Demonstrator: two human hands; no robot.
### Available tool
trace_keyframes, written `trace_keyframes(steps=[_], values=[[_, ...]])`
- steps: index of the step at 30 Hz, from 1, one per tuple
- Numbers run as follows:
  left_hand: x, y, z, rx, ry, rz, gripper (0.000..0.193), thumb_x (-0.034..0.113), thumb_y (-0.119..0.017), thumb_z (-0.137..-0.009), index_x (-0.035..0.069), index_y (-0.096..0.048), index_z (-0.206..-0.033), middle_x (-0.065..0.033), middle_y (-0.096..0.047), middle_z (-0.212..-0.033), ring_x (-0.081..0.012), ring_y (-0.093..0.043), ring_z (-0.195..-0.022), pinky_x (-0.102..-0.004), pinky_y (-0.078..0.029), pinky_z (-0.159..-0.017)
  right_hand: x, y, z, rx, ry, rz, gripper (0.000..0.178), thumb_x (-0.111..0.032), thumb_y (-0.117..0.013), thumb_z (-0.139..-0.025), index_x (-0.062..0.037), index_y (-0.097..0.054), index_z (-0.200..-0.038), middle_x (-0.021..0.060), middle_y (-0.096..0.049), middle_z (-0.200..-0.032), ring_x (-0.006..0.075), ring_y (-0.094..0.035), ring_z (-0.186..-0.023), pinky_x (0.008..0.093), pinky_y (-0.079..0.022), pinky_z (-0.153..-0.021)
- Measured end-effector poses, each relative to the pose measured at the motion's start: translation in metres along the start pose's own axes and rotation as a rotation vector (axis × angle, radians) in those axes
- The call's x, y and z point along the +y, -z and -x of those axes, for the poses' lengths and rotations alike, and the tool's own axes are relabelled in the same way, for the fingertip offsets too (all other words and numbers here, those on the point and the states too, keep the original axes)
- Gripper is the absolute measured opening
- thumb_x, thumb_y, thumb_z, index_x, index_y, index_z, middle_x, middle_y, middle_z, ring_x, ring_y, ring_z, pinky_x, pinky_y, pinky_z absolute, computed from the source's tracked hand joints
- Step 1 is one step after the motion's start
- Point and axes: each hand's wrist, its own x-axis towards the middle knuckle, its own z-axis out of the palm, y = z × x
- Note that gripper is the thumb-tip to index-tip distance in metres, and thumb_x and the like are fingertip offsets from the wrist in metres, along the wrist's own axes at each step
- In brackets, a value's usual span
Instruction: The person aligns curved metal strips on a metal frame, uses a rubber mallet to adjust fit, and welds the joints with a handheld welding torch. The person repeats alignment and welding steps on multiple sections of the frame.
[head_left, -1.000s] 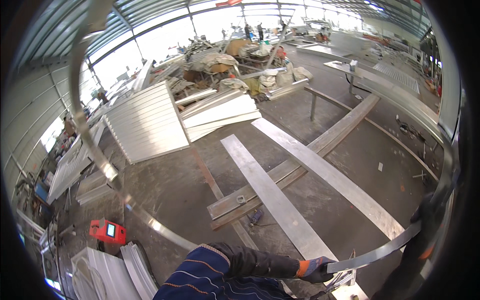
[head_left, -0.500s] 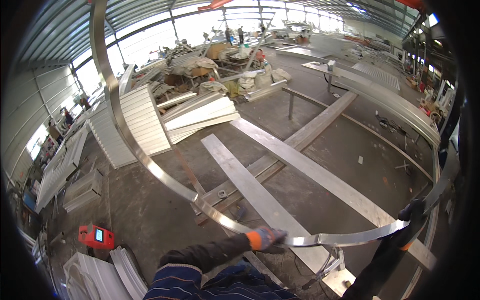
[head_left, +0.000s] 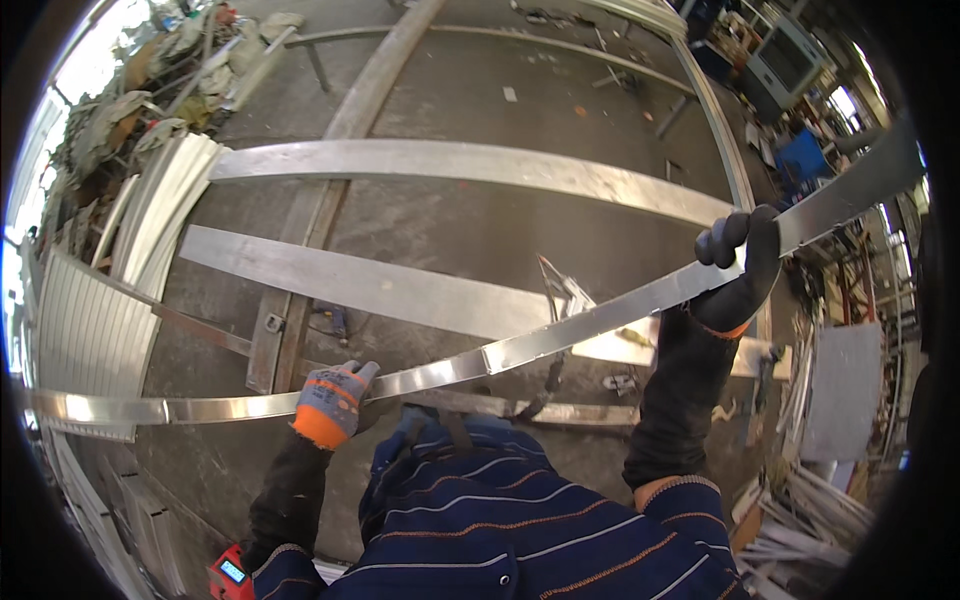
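Observation:
A long, shiny metal strip (head_left: 585, 318) crosses in front of my body, rising from the far left rim to the upper right. My left hand (head_left: 340, 397), in a grey and orange glove, is closed round its left part. In a dark glove, my right hand (head_left: 745, 262) grips the strip further right and higher up, its fingers wrapped over the edge. Thin seams or joints show along the strip. Beneath it lies a wide flat metal bar (head_left: 370, 285), apart from the strip. The strip's ends run out toward the picture's rims.
Another wide metal bar (head_left: 470, 163) lies beyond, across a long beam (head_left: 378, 85). Ribbed panels (head_left: 90, 325) and piled sacks stand at left. A power tool (head_left: 328, 320) rests near the beam. A red device with a screen (head_left: 232, 572) sits lower left; a grey sheet (head_left: 842, 390) stands right.
My view has turned down and to the right. The strip has swung to a flatter slant, with its right end raised. Both hands still grip it.

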Motion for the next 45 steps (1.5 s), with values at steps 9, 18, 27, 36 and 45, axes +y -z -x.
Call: trace_keyframes(steps=[9,18,27,36,45], values=[[-0.011,-0.016,0.008,0.038,-0.057,0.085,0.045,0.034,-0.077,-0.082,0.007,-0.062,-0.115,-0.0168,-0.066,-0.097,-0.0388,-0.066,-0.094,-0.0485,-0.052,-0.077,-0.013,-0.018,0.021,0.092,0.109,0.053,0.021,-0.029,-0.059,-0.104,-0.0157,-0.049,-0.09,-0.005,-0.038,-0.073,0.006,-0.034,-0.058,0.0259,-0.029,-0.053],[-0.015,-0.011,0.032,0.029,-0.053,0.067,0.039,0.015,-0.066,-0.076,0.007,-0.061,-0.114,-0.0147,-0.064,-0.093,-0.0373,-0.064,-0.09,-0.0464,-0.052,-0.075,0.01,-0.016,0.015,0.085,0.031,0.089,0.022,-0.03,-0.063,-0.101,-0.0148,-0.051,-0.09,-0.0035,-0.043,-0.076,0.0073,-0.036,-0.061,0.0265,-0.033,-0.057],[-0.001,0.023,0.054,-0.043,-0.027,-0.076,0.03,0.015,-0.065,-0.082,0.007,-0.062,-0.111,-0.0109,-0.066,-0.095,-0.0299,-0.067,-0.091,-0.0414,-0.054,-0.076,0.062,0.036,-0.002,0.083,-0.175,0.038,0.022,-0.027,-0.067,-0.099,-0.013,-0.051,-0.092,-0.0015,-0.047,-0.077,0.009,-0.037,-0.062,0.0278,-0.033,-0.058],[-0.001,-0.007,0.025,-0.179,0.064,-0.017,0.027,0.012,-0.064,-0.085,0.008,-0.061,-0.111,-0.0128,-0.068,-0.102,-0.0322,-0.069,-0.095,-0.0426,-0.054,-0.08,0.093,0.054,0.001,0.028,-0.183,-0.011,0.022,-0.027,-0.066,-0.099,-0.012,-0.052,-0.093,-0.0009,-0.047,-0.078,0.0095,-0.039,-0.063,0.0283,-0.034,-0.058],[-0.046,-0.209,-0.122,-0.202,0.135,0.308,0.043,0.034,-0.07,-0.093,0.011,-0.061,-0.128,-0.0209,-0.071,-0.114,-0.0404,-0.067,-0.109,-0.0482,-0.053,-0.091,0.231,0.043,-0.047,-0.307,0.379,0.731,0.028,-0.031,-0.07,-0.094,-0.0047,-0.065,-0.085,0.0068,-0.069,-0.079,0.018,-0.066,-0.077,0.0306,-0.05,-0.071]])
